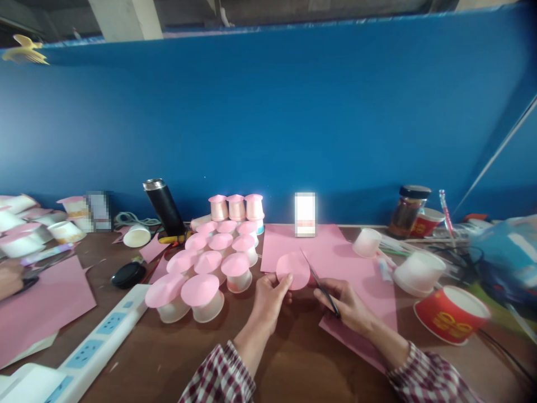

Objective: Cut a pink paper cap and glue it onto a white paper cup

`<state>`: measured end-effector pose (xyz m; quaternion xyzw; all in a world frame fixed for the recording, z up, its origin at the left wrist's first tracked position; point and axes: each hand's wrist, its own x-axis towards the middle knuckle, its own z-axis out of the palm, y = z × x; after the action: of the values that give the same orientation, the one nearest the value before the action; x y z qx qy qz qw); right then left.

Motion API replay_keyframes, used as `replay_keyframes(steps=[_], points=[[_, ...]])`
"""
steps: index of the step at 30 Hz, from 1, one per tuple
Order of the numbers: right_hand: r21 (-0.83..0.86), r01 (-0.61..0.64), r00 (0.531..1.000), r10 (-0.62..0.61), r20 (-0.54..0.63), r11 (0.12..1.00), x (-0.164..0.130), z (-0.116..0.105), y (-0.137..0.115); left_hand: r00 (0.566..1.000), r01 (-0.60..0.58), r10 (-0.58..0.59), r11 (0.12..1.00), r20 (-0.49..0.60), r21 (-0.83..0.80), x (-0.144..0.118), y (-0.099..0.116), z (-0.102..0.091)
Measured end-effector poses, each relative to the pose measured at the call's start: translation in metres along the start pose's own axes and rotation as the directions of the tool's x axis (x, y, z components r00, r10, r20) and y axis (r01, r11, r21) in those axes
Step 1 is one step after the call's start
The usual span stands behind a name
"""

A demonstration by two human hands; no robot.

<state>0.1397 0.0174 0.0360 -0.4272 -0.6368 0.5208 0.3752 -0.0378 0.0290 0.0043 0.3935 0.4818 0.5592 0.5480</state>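
Between the thumb and fingers of my left hand [271,299] is a round pink paper disc [296,268], held by its lower left edge. My right hand [344,304] grips a pair of dark-handled scissors [321,284]. Their blades point up and to the left, close to the disc's right edge; whether they touch the paper I cannot tell. Pink paper sheets [312,243] lie on the table under and behind both hands. Left of my left hand stand several paper cups, each topped with a shallow pink paper cone [202,288].
A white power strip [103,330] and a black flask [163,207] are to the left. At the far left another person's hand [10,278] is beside pink paper. On the right are white cups [419,271], a red paper bucket [451,314] and a jar [409,212]. A blue partition [268,123] stands behind.
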Motion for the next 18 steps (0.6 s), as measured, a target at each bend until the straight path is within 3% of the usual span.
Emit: replay_keyframes(steps=[18], points=[[-0.014,0.033,0.999,-0.033,0.023,0.999,-0.0006,-0.0034,0.0014,1.000,0.019,-0.019,0.999,0.005,-0.030,-0.0021,0.0056,0.0022]])
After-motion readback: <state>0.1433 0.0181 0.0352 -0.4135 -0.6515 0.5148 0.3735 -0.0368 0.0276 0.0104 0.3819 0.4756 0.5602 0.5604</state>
